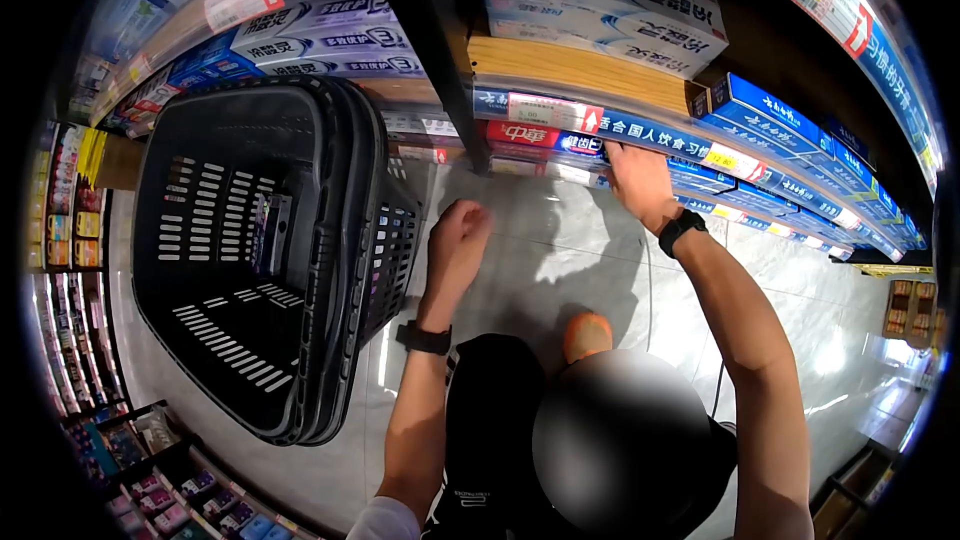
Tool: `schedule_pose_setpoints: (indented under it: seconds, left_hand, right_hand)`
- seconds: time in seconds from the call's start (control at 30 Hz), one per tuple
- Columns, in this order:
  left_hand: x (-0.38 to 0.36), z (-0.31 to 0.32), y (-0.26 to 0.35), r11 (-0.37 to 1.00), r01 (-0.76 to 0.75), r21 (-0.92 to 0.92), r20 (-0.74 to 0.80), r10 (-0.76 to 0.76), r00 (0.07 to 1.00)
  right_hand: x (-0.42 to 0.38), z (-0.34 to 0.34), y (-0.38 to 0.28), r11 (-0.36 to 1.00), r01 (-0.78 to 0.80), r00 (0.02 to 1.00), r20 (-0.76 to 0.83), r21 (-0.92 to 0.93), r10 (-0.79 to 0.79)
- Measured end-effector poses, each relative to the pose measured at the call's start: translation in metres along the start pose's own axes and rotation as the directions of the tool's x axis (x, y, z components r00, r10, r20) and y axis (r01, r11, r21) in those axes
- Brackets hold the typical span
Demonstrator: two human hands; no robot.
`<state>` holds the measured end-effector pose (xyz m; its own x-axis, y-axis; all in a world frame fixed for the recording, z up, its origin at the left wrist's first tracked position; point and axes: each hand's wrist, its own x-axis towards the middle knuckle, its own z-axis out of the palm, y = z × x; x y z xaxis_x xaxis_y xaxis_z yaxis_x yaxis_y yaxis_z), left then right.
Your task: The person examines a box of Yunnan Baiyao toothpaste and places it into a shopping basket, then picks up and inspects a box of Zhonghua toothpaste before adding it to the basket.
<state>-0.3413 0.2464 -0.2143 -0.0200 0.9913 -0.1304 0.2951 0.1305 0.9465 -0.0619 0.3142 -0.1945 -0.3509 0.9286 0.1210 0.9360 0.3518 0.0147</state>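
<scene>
Two bare hands are in view, yours, before a shelf of toothpaste boxes. Your right hand [642, 185] reaches in under the shelf edge [640, 132], beside the right end of a red-and-blue box [527, 136] and at the near end of the row of blue boxes [700, 176]; the fingertips are partly hidden there, so whether they grip or merely touch a box cannot be told. Both stocks lie on the lower shelf, much of each masked by the edge above. Your left hand [460, 232] hangs over the floor [500, 285], fingers loosely curled; its palm is turned from view, so you cannot tell whether anything is inside. To its left stands a black basket [325, 240], apparently nested in another, with the contents [272, 230] deep in shadow and too dim to identify. A blurred patch [625, 445] covers part of your lower body; one orange shoe [587, 336] shows above it, its heel cut off. The round lens border crops the outer shelves, and the small print on the price tags [735, 162] is hard to read
</scene>
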Motion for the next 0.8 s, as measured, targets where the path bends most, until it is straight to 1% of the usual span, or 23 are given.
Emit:
schedule_pose_setpoints:
  seconds: [0.03,0.07,0.1,0.13,0.17,0.2,0.23,0.27,0.3,0.33,0.37,0.4,0.43,0.47,0.53,0.57,0.63,0.67,0.7,0.73,0.77,0.8]
  left_hand:
    - [0.004,0.004,0.007,1.0,-0.002,-0.006,-0.005,0.002,1.0]
    - [0.009,0.008,0.014,0.997,-0.04,0.073,-0.015,0.041,0.999]
    - [0.013,0.013,0.019,0.986,-0.071,0.15,-0.022,0.075,0.997]
    - [0.016,0.019,0.019,0.988,-0.06,0.141,-0.024,0.064,0.998]
    - [0.019,0.025,0.02,0.993,-0.053,0.106,-0.055,0.059,0.997]
    - [0.019,0.03,0.024,0.996,-0.05,0.072,-0.087,0.056,0.995]
    - [0.016,0.033,0.03,0.999,-0.012,0.047,-0.099,0.016,0.995]
    - [0.011,0.034,0.033,0.999,-0.014,0.04,-0.101,0.018,0.995]
    - [0.005,0.034,0.033,0.997,-0.063,0.045,-0.157,0.069,0.985]
    - [0.002,0.035,0.033,0.992,-0.111,0.051,-0.212,0.119,0.97]
    - [0.001,0.032,0.032,0.993,-0.111,0.038,-0.212,0.117,0.97]
    - [-0.004,0.027,0.028,0.994,-0.108,0.001,-0.21,0.106,0.972]
    - [-0.011,0.024,0.025,0.994,-0.099,-0.036,-0.208,0.089,0.974]
    - [-0.016,0.021,0.027,0.995,-0.084,-0.049,-0.208,0.072,0.976]
    - [-0.017,0.011,0.035,0.992,-0.12,0.044,-0.236,0.127,0.963]
    - [-0.018,0.01,0.035,0.985,-0.147,0.092,-0.22,0.164,0.962]
    - [-0.017,0.011,0.025,0.978,-0.176,0.108,-0.211,0.196,0.958]
    - [-0.017,0.014,0.021,0.971,-0.203,0.126,-0.196,0.225,0.954]
    - [-0.018,0.013,0.026,0.984,-0.177,0.01,-0.169,0.176,0.97]
    - [-0.02,0.012,0.032,0.984,-0.178,-0.006,-0.163,0.175,0.971]
    - [-0.023,0.01,0.039,0.965,-0.041,-0.26,-0.016,0.039,0.999]
    - [-0.024,0.009,0.047,0.872,0.129,-0.472,0.161,-0.058,0.985]
  right_hand:
    - [0.0,0.001,-0.001,0.999,0.011,1.0,-0.027,-0.038,-0.012]
    - [-0.001,0.002,-0.003,0.999,0.018,1.0,-0.022,-0.043,-0.019]
    - [-0.001,0.001,-0.005,0.999,-0.013,0.999,-0.032,-0.039,0.011]
    - [-0.003,0.0,-0.008,0.998,-0.045,0.998,-0.037,-0.033,0.043]
    - [-0.002,0.0,-0.009,0.995,-0.097,0.995,0.031,0.02,0.096]
    - [-0.003,-0.002,-0.01,0.996,-0.092,0.995,0.039,0.015,0.091]
    - [-0.002,-0.005,-0.011,0.991,-0.124,0.991,0.056,0.044,0.122]
    - [-0.001,-0.007,-0.011,0.985,-0.157,0.986,0.071,0.072,0.152]
    - [-0.003,-0.009,-0.012,0.989,-0.108,0.992,-0.06,0.104,0.114]
    - [-0.004,-0.013,-0.012,0.99,-0.105,0.992,-0.061,0.094,0.111]
    - [-0.007,-0.017,-0.011,0.953,-0.106,0.986,-0.091,0.284,0.137]
    - [-0.012,-0.025,-0.013,0.88,-0.102,0.98,-0.104,0.464,0.169]
    - [-0.019,-0.034,-0.02,0.806,-0.147,0.966,-0.091,0.573,0.24]
    - [-0.025,-0.048,-0.026,0.704,-0.277,0.947,0.064,0.653,0.314]
    - [-0.046,-0.049,-0.029,0.471,-0.367,0.905,0.191,0.802,0.381]
    - [-0.055,-0.056,-0.029,0.372,-0.437,0.875,0.29,0.819,0.388]
    - [-0.07,-0.081,-0.036,0.178,-0.548,0.805,0.458,0.817,0.377]
    - [-0.075,-0.101,-0.042,0.145,-0.561,0.799,0.488,0.815,0.353]
    - [-0.08,-0.114,-0.043,0.099,-0.575,0.785,0.514,0.812,0.347]
    - [-0.087,-0.126,-0.043,0.052,-0.59,0.769,0.541,0.805,0.34]
    - [-0.093,-0.135,-0.039,0.035,-0.592,0.768,0.551,0.805,0.326]
    - [-0.097,-0.149,-0.041,0.045,-0.597,0.764,0.55,0.801,0.337]
